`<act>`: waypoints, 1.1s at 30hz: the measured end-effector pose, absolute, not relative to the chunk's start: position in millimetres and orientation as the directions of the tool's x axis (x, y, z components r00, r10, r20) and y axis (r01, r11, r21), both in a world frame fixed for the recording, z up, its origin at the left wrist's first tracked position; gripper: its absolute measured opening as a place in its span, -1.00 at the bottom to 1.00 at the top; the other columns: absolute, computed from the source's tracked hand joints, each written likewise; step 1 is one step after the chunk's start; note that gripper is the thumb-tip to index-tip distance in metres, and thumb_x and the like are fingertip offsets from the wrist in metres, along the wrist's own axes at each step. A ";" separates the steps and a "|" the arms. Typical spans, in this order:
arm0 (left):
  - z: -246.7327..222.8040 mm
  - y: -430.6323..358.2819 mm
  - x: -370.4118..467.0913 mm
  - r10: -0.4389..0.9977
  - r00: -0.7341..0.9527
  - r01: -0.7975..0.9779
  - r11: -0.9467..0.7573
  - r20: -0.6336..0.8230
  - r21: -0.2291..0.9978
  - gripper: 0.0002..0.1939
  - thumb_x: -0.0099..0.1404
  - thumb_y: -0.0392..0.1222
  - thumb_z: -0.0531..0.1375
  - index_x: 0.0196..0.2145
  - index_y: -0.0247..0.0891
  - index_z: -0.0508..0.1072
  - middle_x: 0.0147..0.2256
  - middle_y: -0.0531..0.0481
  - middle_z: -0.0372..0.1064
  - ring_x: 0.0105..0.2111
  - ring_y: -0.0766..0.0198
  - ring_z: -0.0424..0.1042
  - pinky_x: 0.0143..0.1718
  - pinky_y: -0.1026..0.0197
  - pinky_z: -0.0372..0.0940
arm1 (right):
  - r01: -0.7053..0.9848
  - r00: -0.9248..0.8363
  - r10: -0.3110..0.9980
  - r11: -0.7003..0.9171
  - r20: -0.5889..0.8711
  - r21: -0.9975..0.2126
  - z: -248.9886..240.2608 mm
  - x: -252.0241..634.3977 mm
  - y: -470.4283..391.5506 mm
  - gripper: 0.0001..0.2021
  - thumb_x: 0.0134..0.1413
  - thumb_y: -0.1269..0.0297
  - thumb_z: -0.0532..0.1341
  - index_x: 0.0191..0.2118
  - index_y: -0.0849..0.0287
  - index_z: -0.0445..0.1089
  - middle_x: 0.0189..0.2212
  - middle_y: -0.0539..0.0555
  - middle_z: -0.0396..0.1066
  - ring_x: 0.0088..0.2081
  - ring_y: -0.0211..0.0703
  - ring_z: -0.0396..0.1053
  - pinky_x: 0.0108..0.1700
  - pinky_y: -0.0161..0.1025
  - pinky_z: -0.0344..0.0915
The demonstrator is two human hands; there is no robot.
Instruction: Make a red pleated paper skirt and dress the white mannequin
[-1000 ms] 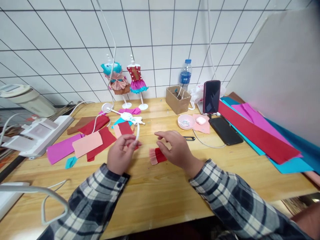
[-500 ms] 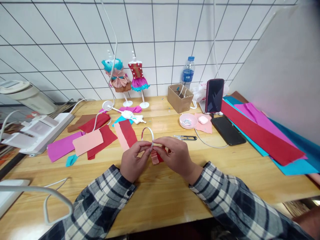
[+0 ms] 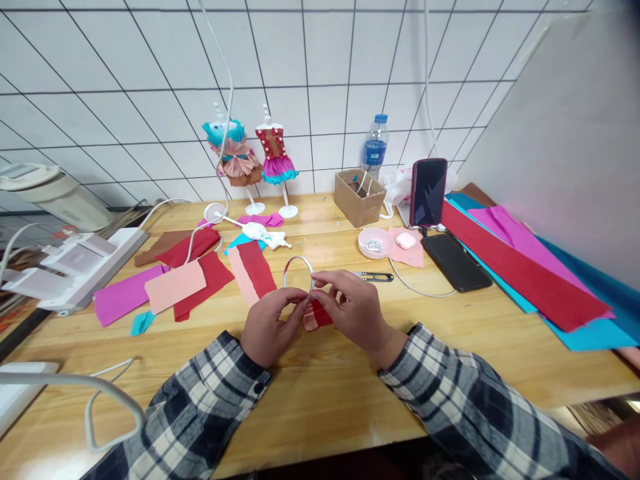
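Observation:
My left hand (image 3: 275, 323) and my right hand (image 3: 353, 309) meet over the middle of the table, thumbs and forefingers pinched. Between their fingertips a thin white ring, which looks like a roll of narrow tape (image 3: 298, 259), stands upright; its lower edge is hidden by the fingers. Beneath my right hand lies a pleated pink and red paper strip (image 3: 311, 319), partly covered. Beyond my left hand is a flat pink and red strip (image 3: 254, 270). Thread snips (image 3: 376, 277) rest just past my right hand.
Paper pieces (image 3: 175, 285) and a power strip (image 3: 95, 270) lie left. A bare white dress form (image 3: 265, 235) lies before two dressed ones (image 3: 278, 157). Farther right are a cardboard box (image 3: 359, 203), a pink bead dish (image 3: 375, 244), phones (image 3: 457, 261) and long paper sheets (image 3: 525, 267).
The ring has shifted slightly right and turned to show a wider loop. My right hand has moved a little, covering more of the snips. Both hands stay pinched.

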State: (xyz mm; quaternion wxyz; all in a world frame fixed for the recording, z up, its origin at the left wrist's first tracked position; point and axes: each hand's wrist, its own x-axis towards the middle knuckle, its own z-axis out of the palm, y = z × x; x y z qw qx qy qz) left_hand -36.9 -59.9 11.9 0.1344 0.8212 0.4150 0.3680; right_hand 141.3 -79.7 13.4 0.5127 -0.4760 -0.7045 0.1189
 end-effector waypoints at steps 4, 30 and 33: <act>11.1 -60.3 -35.7 0.818 0.373 0.591 -0.573 0.437 0.568 -0.84 0.32 -0.12 0.13 -0.28 -0.19 0.49 -0.36 0.01 0.54 -0.36 0.28 0.52 -0.29 0.29 0.41 | 0.514 -0.003 0.829 0.480 0.559 -0.710 12.2 140.7 -77.2 -0.89 0.15 0.29 0.25 -0.19 0.12 0.44 -0.33 0.01 0.50 -0.48 -0.31 0.34 -0.35 -0.31 0.32; 19.2 -62.3 -38.0 0.865 0.234 0.598 -0.488 0.444 0.636 -0.81 0.23 -0.08 0.18 -0.38 -0.21 0.55 -0.46 0.01 0.53 -0.51 0.31 0.44 -0.46 0.30 0.34 | 0.515 -0.142 0.757 0.606 0.637 -0.606 14.8 142.7 -77.1 -0.91 0.20 0.36 0.20 -0.31 0.11 0.44 -0.37 0.03 0.50 -0.28 -0.18 0.41 -0.19 -0.23 0.31; 17.9 -62.2 -37.6 0.864 0.218 0.608 -0.483 0.454 0.629 -0.81 0.21 -0.07 0.20 -0.39 -0.20 0.56 -0.47 0.02 0.53 -0.51 0.30 0.44 -0.46 0.29 0.34 | 0.501 -0.151 0.776 0.594 0.612 -0.629 14.9 141.3 -78.1 -0.91 0.23 0.37 0.15 -0.29 0.14 0.40 -0.37 0.04 0.44 -0.27 -0.18 0.37 -0.19 -0.23 0.31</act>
